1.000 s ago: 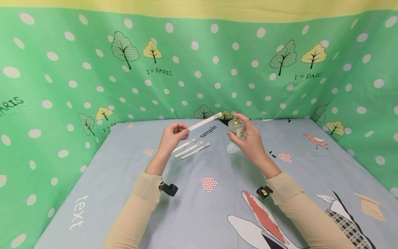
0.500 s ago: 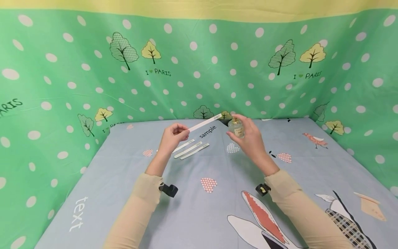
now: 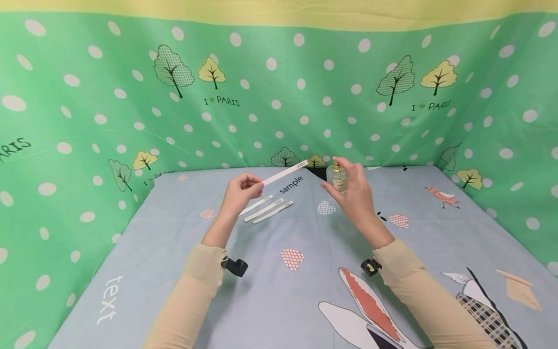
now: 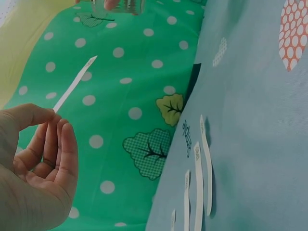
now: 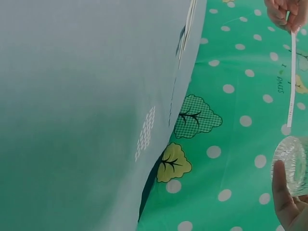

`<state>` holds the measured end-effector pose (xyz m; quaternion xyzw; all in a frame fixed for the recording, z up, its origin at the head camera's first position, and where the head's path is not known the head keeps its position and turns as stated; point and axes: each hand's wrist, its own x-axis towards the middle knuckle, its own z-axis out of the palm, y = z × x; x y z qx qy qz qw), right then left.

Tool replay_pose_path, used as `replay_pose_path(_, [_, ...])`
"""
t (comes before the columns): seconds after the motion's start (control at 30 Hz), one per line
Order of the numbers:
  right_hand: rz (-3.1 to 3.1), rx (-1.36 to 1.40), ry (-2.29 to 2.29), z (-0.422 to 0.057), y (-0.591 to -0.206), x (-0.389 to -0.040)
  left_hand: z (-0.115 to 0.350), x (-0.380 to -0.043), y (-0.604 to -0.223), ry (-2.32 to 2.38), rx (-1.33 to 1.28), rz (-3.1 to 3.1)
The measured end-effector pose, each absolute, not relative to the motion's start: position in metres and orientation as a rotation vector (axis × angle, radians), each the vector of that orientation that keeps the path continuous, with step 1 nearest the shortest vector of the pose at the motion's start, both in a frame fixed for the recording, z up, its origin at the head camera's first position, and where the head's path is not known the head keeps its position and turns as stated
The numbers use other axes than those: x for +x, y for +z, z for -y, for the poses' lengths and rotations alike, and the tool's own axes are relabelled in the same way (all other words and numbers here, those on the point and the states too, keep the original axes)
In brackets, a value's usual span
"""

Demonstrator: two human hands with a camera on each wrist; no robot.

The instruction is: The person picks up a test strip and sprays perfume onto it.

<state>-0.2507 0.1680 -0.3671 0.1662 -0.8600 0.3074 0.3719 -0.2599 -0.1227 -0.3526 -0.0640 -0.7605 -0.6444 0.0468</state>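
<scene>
My left hand (image 3: 241,192) pinches one end of a white perfume test strip (image 3: 285,172) between thumb and fingertips. The strip slants up to the right, its printed end near the bottle. My right hand (image 3: 356,198) holds a clear glass perfume bottle (image 3: 337,179) with a gold neck, and the index finger lies on its top. A gap separates strip and bottle. In the right wrist view the bottle's ribbed glass base (image 5: 291,163) shows with the thumb (image 5: 283,192) against it. The left wrist view cuts off most of the bottle (image 4: 126,6).
Several more test strips (image 3: 267,211) lie side by side on the grey-blue printed cloth (image 3: 270,300), below the raised strip. Behind the table hangs a green dotted curtain (image 3: 279,87). A dark gap (image 3: 319,172) shows at the table's back edge.
My right hand and the perfume bottle have shifted a little to the right, widening the gap to the strip. The left hand has moved very slightly left; both grips are kept.
</scene>
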Motion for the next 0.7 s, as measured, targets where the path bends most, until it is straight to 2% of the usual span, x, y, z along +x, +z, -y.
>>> replay_pose_path(0.4, [2.166, 0.467, 0.576, -0.170, -0.366, -0.255, 0.122, -0.256, -0.352, -1.960, -0.193, 2.336])
replay_pose_path(0.7, [2.224, 0.385, 0.478, -0.168, -0.363, -0.263, 0.123, -0.255, -0.353, -1.972, -0.193, 2.341])
